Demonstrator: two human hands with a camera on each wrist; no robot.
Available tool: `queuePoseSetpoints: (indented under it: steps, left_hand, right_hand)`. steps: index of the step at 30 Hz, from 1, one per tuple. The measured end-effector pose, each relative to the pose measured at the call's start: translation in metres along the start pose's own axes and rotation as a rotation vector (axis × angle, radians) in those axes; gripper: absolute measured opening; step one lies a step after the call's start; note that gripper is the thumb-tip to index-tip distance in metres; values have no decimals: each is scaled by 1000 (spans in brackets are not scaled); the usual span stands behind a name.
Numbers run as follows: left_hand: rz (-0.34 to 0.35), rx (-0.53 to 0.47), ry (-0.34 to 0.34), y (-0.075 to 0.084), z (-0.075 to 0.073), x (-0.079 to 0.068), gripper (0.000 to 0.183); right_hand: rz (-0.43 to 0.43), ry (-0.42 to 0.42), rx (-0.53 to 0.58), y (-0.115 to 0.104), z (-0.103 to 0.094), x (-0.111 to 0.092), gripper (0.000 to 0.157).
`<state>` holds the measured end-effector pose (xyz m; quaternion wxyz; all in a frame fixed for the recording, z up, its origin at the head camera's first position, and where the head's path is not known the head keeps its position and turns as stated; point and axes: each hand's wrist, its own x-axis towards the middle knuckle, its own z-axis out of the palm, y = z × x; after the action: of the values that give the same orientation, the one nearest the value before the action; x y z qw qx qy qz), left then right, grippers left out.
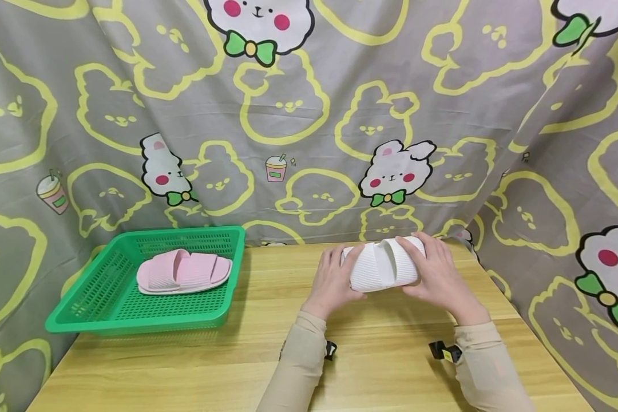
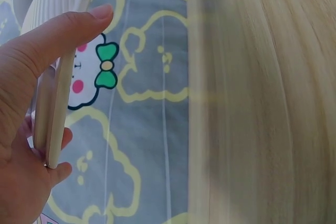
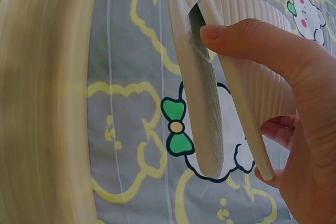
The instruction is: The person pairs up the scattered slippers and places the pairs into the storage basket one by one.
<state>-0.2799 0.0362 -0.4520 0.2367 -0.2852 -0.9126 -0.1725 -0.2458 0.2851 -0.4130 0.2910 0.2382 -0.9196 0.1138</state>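
Observation:
Above the wooden table, both hands hold a pair of white slippers point(image 1: 367, 269) with ribbed straps, fitted together. The left hand point(image 1: 332, 281) grips their left end, its thumb lying across a ribbed strap in the left wrist view. At the other end the right hand point(image 1: 439, 276) grips them; in the right wrist view its thumb reaches over the edge of one slipper point(image 3: 252, 114), and two soles show with a gap between them. Pink slippers point(image 1: 198, 272) lie in a green plastic basket point(image 1: 134, 329) to the left.
The wooden tabletop point(image 1: 381, 349) spreads under the hands, its back edge near a grey patterned curtain point(image 1: 298, 200). More curtain hangs along the left and right sides. Black straps with small devices point(image 1: 445, 351) are at the wrists.

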Motion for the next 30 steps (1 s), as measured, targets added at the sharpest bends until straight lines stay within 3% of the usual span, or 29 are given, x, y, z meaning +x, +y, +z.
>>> queuePoseSetpoints:
  steps: [19,30]
  left_hand:
    - [17,7,11,2,-3,0,116]
    - [2,9,-20,2,-3,0,117]
  right_hand:
    - [-1,-11,21,-3,0,1,110]
    - [-5,-18,-15,-1,3,0,112]
